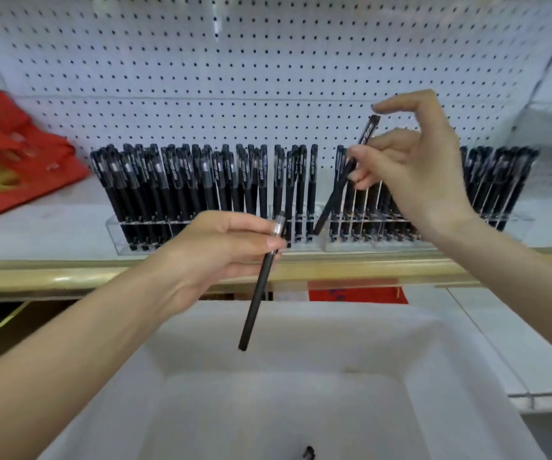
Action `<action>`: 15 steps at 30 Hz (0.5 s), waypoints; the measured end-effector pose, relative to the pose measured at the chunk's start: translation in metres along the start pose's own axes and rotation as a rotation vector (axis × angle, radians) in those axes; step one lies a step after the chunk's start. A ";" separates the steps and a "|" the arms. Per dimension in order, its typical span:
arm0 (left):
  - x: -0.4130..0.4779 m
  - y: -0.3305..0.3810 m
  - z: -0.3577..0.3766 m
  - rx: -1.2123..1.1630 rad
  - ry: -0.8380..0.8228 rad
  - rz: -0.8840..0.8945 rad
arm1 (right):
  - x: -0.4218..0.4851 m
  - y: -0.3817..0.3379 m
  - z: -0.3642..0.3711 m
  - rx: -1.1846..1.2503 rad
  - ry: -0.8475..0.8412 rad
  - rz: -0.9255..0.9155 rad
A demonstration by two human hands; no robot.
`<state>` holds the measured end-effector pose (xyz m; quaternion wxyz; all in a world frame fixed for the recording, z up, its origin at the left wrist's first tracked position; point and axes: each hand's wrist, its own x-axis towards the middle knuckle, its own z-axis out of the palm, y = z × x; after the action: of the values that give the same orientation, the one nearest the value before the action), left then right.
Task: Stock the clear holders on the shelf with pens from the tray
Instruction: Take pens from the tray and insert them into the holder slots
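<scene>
A long clear holder (115,231) on the white shelf carries several upright black pens (181,180) along its whole length. My right hand (410,167) pinches a black pen (336,197) near its cap; the pen is tilted, its lower end at the holder near a gap in the row. My left hand (214,250) grips a second black pen (258,297) near its clear top, the barrel hanging down over the white tray (434,353). One dark pen end (308,453) shows at the tray's bottom edge.
A white pegboard (234,68) backs the shelf. A red bag (15,154) lies on the shelf at the left. A gold rail (68,277) runs along the shelf's front edge. Red packaging (357,292) shows below it.
</scene>
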<state>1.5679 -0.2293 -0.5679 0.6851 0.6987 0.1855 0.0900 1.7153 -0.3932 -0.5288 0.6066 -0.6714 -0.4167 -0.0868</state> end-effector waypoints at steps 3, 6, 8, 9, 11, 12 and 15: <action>0.004 0.002 -0.001 -0.030 0.067 0.028 | 0.014 0.006 0.008 0.003 0.078 -0.063; 0.006 -0.001 -0.002 -0.115 0.122 0.031 | 0.019 0.012 0.020 -0.002 0.060 -0.076; 0.007 -0.002 -0.004 -0.154 0.135 0.033 | 0.021 0.016 0.027 -0.009 0.036 -0.089; 0.007 -0.002 -0.005 -0.166 0.139 0.038 | 0.021 0.019 0.029 -0.009 0.021 -0.086; 0.007 -0.003 -0.007 -0.183 0.151 0.050 | 0.023 0.024 0.033 -0.024 -0.017 -0.072; 0.006 -0.003 -0.008 -0.186 0.155 0.052 | 0.023 0.027 0.034 -0.039 -0.036 -0.066; 0.006 -0.005 -0.011 -0.185 0.158 0.046 | 0.024 0.036 0.037 -0.066 -0.075 -0.047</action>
<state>1.5685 -0.2173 -0.5726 0.7277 0.6272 0.2138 0.1772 1.7400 -0.3468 -0.5498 0.5658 -0.6841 -0.4516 -0.0895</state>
